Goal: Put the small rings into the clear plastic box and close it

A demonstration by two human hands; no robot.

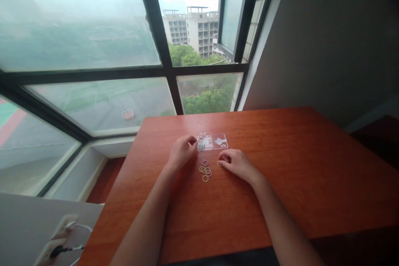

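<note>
By a misted window, a person's curled left hand (pixel 182 151) touches the clear box (pixel 213 141) on a wooden table (pixel 296 162) while the half-closed right hand (pixel 237 164) fingers a lone ring (pixel 220 163), loose rings (pixel 205 170) just left of it; neither grip is clear.

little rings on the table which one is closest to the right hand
The lone ring at the fingertips of the right hand; the other rings lie bunched together further left, apart from that hand.

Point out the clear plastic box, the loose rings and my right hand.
clear plastic box (pixel 220 141): head view, on its right half.
loose rings (pixel 205 170): head view, middle of the cluster.
right hand (pixel 238 164): head view, back of the hand.
</note>
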